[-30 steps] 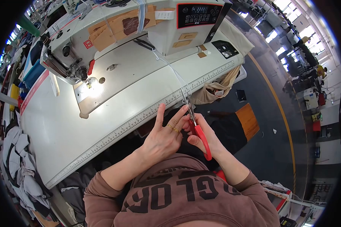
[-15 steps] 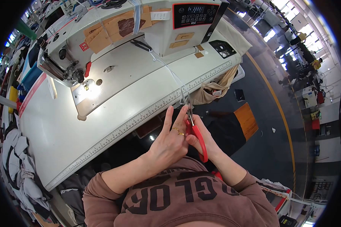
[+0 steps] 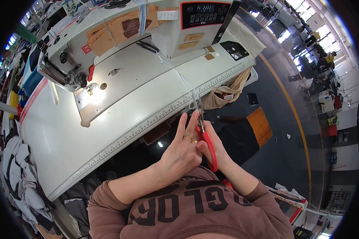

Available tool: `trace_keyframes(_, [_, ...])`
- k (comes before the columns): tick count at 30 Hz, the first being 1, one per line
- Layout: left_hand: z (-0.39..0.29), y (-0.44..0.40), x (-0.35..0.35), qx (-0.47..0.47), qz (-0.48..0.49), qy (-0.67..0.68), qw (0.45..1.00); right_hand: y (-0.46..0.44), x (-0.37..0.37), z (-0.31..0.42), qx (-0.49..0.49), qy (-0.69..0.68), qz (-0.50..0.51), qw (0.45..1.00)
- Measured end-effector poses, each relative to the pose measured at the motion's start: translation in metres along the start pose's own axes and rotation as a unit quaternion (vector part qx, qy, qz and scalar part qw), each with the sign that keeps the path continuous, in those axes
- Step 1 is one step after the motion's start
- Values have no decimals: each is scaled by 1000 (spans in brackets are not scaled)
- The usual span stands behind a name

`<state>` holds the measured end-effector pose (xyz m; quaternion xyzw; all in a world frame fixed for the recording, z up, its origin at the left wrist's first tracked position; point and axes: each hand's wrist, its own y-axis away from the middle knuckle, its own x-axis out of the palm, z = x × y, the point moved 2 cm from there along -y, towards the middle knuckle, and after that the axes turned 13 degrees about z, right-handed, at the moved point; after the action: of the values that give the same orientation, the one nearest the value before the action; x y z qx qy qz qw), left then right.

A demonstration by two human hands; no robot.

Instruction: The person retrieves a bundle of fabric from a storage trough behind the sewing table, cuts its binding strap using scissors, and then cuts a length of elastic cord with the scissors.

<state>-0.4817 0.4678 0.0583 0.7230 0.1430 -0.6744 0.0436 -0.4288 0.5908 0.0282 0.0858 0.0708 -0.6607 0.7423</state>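
Observation:
My right hand (image 3: 215, 139) is closed around the red handles of a pair of scissors (image 3: 210, 149). Their metal blades point away from me, slightly parted, toward the table's front edge. Against the scissors and the right hand lies my left hand (image 3: 180, 153), with two fingers stretched out and spread and gold rings showing. Its thumb and the rest of its fingers are mostly hidden. A thin white cord (image 3: 175, 71) runs across the table to near the blade tips. Whether anything small lies between the fingers and blades cannot be made out.
A sewing machine (image 3: 169, 40) with a lit needle area and control panel stands on the white table (image 3: 64, 131). A ruler strip (image 3: 127, 135) lines its front edge. Dark tweezers-like tool (image 3: 148, 47) lies behind. A beige cloth bag (image 3: 223, 97) hangs at right; grey garments (image 3: 24, 171) are left.
My left hand has shifted slightly to the right, nearer the scissors. The scissors stay in my right hand, with their blades tilted a little differently.

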Motion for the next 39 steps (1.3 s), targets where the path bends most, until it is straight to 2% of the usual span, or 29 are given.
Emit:
trace_keyframes(2, [0,0,1,19,-29,-2,999,0,0,0,-1,3,-1,1000])
trace_keyframes(10, [2,2,-8,29,32,-10,999,0,1,4,4,21,-3,1000])
trace_keyframes(26, [12,5,-9,75,8,-53,996,1,0,4,16,0,3,1000])
trace_keyframes(39, [25,7,-24,119,78,-134,981,3,-2,8,50,-26,17,998])
